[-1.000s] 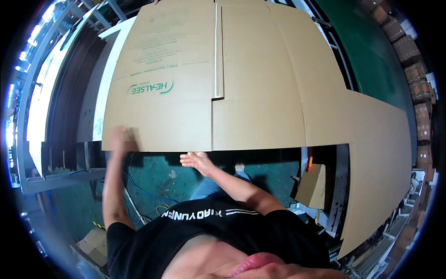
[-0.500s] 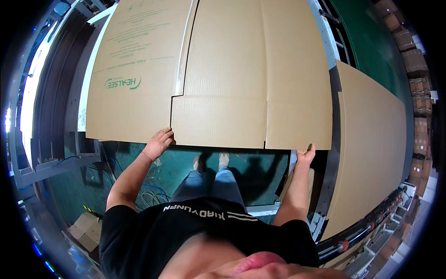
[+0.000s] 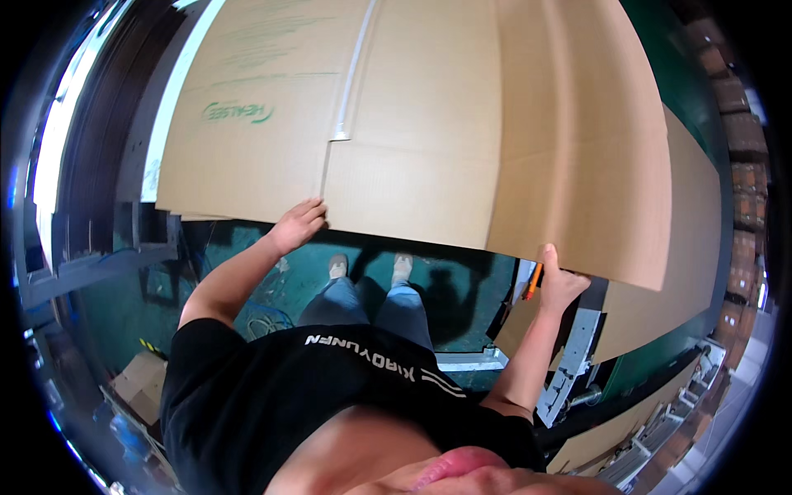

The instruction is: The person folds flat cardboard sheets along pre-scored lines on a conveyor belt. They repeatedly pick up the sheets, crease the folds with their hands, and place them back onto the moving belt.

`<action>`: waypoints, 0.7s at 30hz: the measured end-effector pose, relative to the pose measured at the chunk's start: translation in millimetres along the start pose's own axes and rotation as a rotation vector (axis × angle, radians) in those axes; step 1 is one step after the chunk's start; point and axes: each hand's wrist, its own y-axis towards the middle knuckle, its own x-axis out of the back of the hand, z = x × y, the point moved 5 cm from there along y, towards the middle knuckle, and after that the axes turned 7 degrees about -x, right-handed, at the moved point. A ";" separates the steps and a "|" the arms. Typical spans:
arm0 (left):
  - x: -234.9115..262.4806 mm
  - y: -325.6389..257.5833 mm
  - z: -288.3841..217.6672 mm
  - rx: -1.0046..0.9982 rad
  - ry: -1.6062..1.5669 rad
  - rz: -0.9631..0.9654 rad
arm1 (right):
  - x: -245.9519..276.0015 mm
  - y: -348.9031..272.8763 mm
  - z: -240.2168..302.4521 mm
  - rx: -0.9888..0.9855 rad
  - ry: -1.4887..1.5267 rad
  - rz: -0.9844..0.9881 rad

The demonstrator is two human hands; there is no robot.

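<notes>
Cardboard sheet in two hands, seen from above. The sheet (image 3: 412, 181) spans the middle of the scene, its near edge toward the person. Its left panel carries green print (image 3: 239, 111); a pale strip (image 3: 355, 70) runs from the far side to a narrow slot that opens at the near edge. The right panel bends along a crease, and its near right corner overlaps a second sheet (image 3: 693, 198) at right.

The left hand (image 3: 299, 226) is at the near edge beside the slot, fingers together and touching the board; whether its thumb grips below cannot be told. The right hand (image 3: 561, 287) holds the near edge of the right panel, thumb on top, the other fingers partly hidden below. An orange tool (image 3: 534, 282) shows just left of this hand.

Surroundings: at left, a dark stack (image 3: 136, 99); near left, a box (image 3: 142, 384); below, shoes (image 3: 403, 268) on a green floor (image 3: 462, 305); far right, piled cartons (image 3: 747, 177).
</notes>
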 end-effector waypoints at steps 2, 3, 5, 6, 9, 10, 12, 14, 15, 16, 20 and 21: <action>0.6 -2.0 3.2 -0.015 -0.037 -0.030 | -7.6 -12.8 65.7 0.017 0.163 -0.010; -8.9 -9.4 6.9 -0.014 -0.028 -0.072 | -15.1 -12.4 111.2 0.074 0.365 0.082; -9.6 -18.7 4.0 0.015 -0.010 -0.100 | -44.2 -27.3 176.5 0.340 0.358 0.210; -12.9 -19.6 6.8 0.015 -0.013 -0.123 | -63.8 -43.0 193.5 0.552 0.160 0.225; -14.0 -19.5 12.5 -0.028 -0.018 -0.119 | -150.4 -115.7 181.0 0.591 0.231 0.530; -14.5 -20.0 13.2 -0.021 -0.018 -0.137 | -180.7 -128.8 179.3 0.725 0.141 0.515; -11.5 -23.2 13.4 -0.012 -0.034 -0.171 | -242.1 -153.5 175.7 0.704 -0.095 0.744; -6.7 -20.1 15.6 -0.043 -0.029 -0.199 | -300.8 -185.6 149.6 0.740 -0.104 0.746; -11.2 -22.2 15.9 -0.036 -0.039 -0.194 | -323.5 -203.9 133.3 0.752 -0.111 0.751; -15.0 -24.0 19.6 -0.023 -0.039 -0.195 | -339.6 -212.7 122.4 0.787 -0.098 0.705; -21.9 -31.7 25.5 0.064 -0.153 -0.281 | -351.7 -216.6 115.8 0.847 -0.071 0.726; -22.5 -34.4 25.7 0.114 -0.211 -0.313 | -351.8 -213.3 119.6 0.855 -0.061 0.786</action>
